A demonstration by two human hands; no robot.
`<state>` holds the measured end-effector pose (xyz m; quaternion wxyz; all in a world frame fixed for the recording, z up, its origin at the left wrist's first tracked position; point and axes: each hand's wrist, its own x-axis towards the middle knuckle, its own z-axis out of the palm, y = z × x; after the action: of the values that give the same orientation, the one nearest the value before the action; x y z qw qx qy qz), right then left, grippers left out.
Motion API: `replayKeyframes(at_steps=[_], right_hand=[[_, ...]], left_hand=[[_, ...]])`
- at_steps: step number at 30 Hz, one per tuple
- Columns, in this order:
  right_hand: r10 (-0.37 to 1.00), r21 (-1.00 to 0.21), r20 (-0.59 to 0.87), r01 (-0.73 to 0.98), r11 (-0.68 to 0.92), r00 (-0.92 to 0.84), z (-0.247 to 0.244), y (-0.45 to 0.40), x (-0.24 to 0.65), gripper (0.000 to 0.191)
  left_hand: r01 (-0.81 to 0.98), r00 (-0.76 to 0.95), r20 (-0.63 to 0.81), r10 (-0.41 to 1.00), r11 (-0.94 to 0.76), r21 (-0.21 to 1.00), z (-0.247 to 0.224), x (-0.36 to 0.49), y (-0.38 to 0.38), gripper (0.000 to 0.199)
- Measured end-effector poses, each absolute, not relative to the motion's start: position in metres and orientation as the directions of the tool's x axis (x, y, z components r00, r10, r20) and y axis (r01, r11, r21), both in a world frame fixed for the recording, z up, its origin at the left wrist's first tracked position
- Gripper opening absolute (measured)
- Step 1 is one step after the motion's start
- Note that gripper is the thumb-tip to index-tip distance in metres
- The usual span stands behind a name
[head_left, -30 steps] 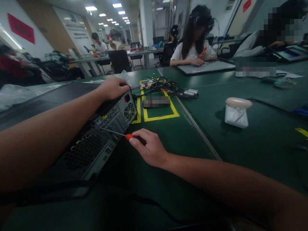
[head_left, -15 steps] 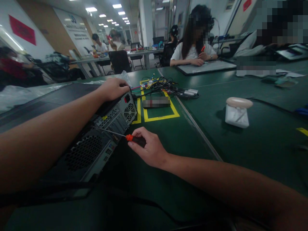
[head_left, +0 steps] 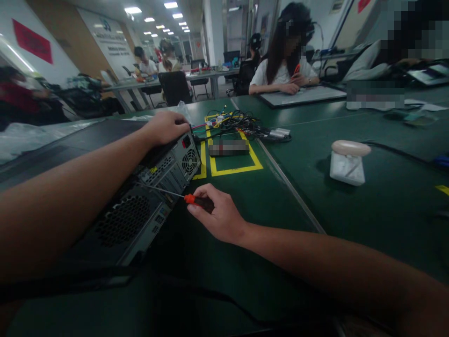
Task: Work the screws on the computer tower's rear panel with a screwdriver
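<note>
A black and grey computer case [head_left: 122, 220] lies on the green table at the left, its rear panel with fan grille and slots turned to the right. My left hand [head_left: 166, 127] rests on the case's top edge near the far corner, fingers bent over the edge. In my right hand [head_left: 219, 213] is a screwdriver [head_left: 191, 199] with an orange and black handle. Its shaft points left, and the tip is at the rear panel near the slots; the exact contact point is too dark to make out.
Behind the case lie tangled cables [head_left: 242, 122] and a small blurred box [head_left: 228, 147] beside yellow tape. A white box with a round lid [head_left: 348, 161] stands right. Clear plastic [head_left: 21, 140] lies left. A person [head_left: 287, 56] sits across the table.
Both hands, the case and the screwdriver hold nearly the same places. The whole view has shifted very slightly.
</note>
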<state>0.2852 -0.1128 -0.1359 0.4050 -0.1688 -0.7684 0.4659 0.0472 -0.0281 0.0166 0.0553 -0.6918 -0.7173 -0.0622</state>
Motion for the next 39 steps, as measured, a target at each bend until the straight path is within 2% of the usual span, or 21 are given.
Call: replayKeyframes(at_steps=[6,13,22,27,33,39], right_hand=[[0.64,-0.849,0.454,-0.082,0.523,-0.62,-0.135,-0.112,0.286,0.023],[0.618,-0.814,0.509,-0.102,0.572,-0.599,-0.135,-0.111,0.286,0.022],[0.6,-0.812,0.502,-0.101,0.574,-0.623,-0.134,-0.11,0.285,0.027],[0.623,-0.835,0.472,-0.09,0.542,-0.624,-0.134,-0.112,0.286,0.025],[0.613,-0.823,0.484,-0.088,0.561,-0.624,-0.134,-0.112,0.286,0.018],[0.61,-0.823,0.481,-0.084,0.562,-0.629,-0.134,-0.111,0.286,0.019]], left_hand=[[0.999,-0.037,0.169,0.985,0.035,0.014,0.017,0.048,-0.027,0.058],[0.997,-0.056,0.204,0.977,0.044,0.061,0.011,0.037,-0.017,0.055],[0.998,-0.052,0.205,0.977,0.044,0.047,0.011,0.039,-0.019,0.056],[0.999,-0.034,0.173,0.984,0.028,0.033,0.014,0.044,-0.024,0.063],[1.0,-0.019,0.194,0.981,0.013,0.027,0.014,0.045,-0.026,0.062],[0.999,-0.038,0.205,0.978,0.031,0.037,0.011,0.039,-0.02,0.059]])
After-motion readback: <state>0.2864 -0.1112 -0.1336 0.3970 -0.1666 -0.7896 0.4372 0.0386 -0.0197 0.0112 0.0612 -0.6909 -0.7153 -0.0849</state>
